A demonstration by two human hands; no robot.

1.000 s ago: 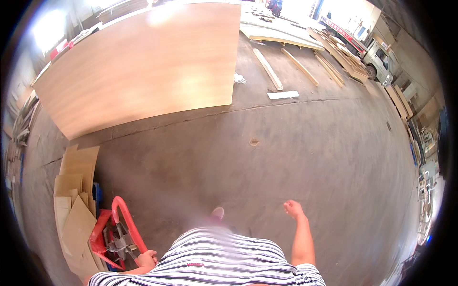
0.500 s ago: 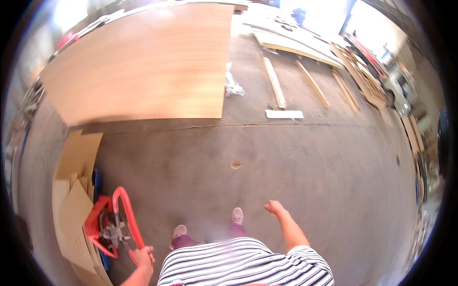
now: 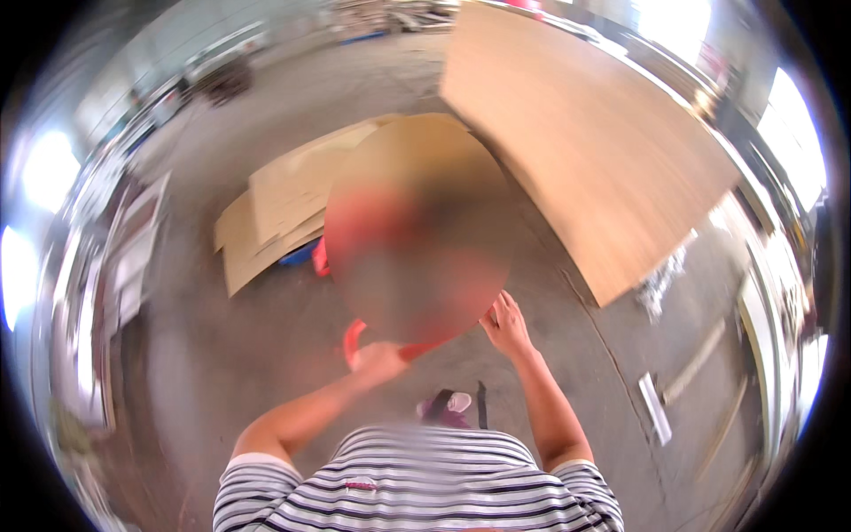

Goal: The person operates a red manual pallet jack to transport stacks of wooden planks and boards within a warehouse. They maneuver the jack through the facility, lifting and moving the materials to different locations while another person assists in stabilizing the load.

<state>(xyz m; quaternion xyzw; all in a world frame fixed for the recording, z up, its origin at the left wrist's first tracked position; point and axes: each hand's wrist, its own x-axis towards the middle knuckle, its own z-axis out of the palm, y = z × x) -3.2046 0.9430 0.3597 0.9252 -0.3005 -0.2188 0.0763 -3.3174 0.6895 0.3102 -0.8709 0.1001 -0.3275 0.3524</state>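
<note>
You seem to be steadying the red, curved tubular-metal handle (image 3: 420, 349): left hand (image 3: 379, 362) wrapped round it, right hand (image 3: 509, 328) at its far end, grip unclear; shifting it probably calls for both.

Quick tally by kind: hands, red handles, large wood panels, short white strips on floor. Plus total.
Hands: 2, left hand and right hand
Red handle: 1, partly hidden by blur
Large wood panel: 1
Short white strip: 1
Total: 5

I'm in what looks like an industrial workshop or warehouse. A broad grey concrete floor (image 3: 266, 346), a large rectangular light-brown wood panel (image 3: 585, 151) at two o'clock and long pale timber strips (image 3: 694, 362) at four show it.
</note>
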